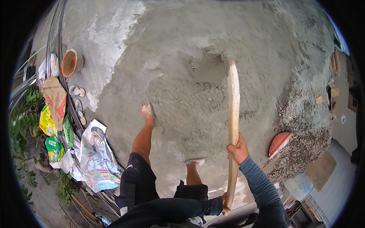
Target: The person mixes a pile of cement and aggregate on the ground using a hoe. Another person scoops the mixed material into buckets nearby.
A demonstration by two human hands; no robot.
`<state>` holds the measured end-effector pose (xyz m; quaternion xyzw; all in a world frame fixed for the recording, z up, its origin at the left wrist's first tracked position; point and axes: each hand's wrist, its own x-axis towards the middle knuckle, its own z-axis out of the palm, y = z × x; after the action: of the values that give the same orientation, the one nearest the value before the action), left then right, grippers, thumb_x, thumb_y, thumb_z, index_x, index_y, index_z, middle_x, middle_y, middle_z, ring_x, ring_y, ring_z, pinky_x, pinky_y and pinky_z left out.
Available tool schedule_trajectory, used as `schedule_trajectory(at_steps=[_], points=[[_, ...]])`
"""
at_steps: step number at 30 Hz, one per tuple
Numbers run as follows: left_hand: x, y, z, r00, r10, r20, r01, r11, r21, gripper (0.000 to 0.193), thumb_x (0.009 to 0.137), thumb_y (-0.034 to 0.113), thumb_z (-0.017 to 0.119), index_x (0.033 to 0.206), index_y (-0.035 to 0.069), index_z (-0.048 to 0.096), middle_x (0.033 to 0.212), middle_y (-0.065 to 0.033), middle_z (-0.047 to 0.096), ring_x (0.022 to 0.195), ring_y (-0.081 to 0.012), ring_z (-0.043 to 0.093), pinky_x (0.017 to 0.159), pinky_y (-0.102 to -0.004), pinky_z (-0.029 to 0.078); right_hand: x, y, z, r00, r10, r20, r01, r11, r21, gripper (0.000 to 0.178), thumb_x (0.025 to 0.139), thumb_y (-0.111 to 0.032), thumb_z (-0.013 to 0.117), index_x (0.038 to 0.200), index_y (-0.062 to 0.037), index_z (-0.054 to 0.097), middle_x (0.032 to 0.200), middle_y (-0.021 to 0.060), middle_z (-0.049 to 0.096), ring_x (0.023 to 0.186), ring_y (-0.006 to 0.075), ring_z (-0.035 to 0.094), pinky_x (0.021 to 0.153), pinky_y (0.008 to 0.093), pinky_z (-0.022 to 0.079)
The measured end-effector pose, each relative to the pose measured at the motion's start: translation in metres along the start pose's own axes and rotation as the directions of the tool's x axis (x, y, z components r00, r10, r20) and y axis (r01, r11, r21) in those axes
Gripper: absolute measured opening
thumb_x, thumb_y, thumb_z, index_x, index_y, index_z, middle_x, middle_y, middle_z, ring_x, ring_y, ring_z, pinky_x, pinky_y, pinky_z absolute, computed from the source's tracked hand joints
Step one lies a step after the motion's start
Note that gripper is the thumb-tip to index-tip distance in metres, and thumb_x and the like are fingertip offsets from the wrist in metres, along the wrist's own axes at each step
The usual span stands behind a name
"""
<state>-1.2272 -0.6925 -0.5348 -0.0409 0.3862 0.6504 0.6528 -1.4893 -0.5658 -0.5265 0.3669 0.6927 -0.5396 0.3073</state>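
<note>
My right hand [238,150] is closed round the middle of a long wooden handle. Close to my body, my left hand [226,203] grips the handle's near end. The tool looks like a hoe [234,98]; its flat grey blade lies in wet grey mortar [171,64], partly covered by it. Around the blade the mortar is rough and heaped, while farther out it spreads smoother. My bare feet stand in it, both to the left of the handle.
Gravel [304,148] is piled at the right, with a tilted red basin [280,145] at its edge. On the left are an orange-lined bucket [70,63], sandals [79,110], black cables [61,57], a brown paper sack [54,99] and a crumpled printed banner [98,159].
</note>
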Motion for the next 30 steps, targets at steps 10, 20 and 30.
schedule_trajectory(at_steps=[10,20,30], points=[[0.097,0.268,-0.203,0.910,0.238,-0.339,-0.203,0.970,0.136,0.056,0.076,0.021,0.074,0.117,-0.002,0.041,0.089,-0.0204,0.060,0.081,-0.0310,0.063,0.071,-0.0405,0.049,0.273,-0.227,0.025,0.978,-0.206,-0.043,0.197,0.968,-0.157,0.044,0.076,-0.003,0.058,0.116,0.0055,0.041,0.071,0.0134,0.055,0.048,0.0217,0.060,0.042,0.0367,0.054],[0.057,0.142,-0.074,0.927,0.052,-0.371,-0.043,0.999,0.032,0.066,0.068,0.009,0.072,0.123,0.001,0.038,0.085,-0.0175,0.054,0.079,-0.0299,0.058,0.072,-0.0394,0.046,0.191,-0.033,0.004,0.992,-0.013,-0.123,-0.011,0.981,-0.193,0.043,0.071,-0.004,0.063,0.110,0.0053,0.047,0.075,0.0167,0.057,0.057,0.0269,0.061,0.043,0.0395,0.054],[-0.148,0.164,-0.071,0.959,-0.169,-0.226,0.272,0.766,0.583,0.065,0.070,0.020,0.075,0.121,-0.001,0.040,0.089,-0.0268,0.063,0.087,-0.0406,0.064,0.078,-0.0421,0.050,0.014,0.044,0.014,0.982,0.172,-0.075,-0.088,0.773,0.628,0.039,0.077,-0.006,0.061,0.109,-0.0045,0.039,0.077,0.0105,0.052,0.064,0.0213,0.057,0.051,0.0396,0.053]])
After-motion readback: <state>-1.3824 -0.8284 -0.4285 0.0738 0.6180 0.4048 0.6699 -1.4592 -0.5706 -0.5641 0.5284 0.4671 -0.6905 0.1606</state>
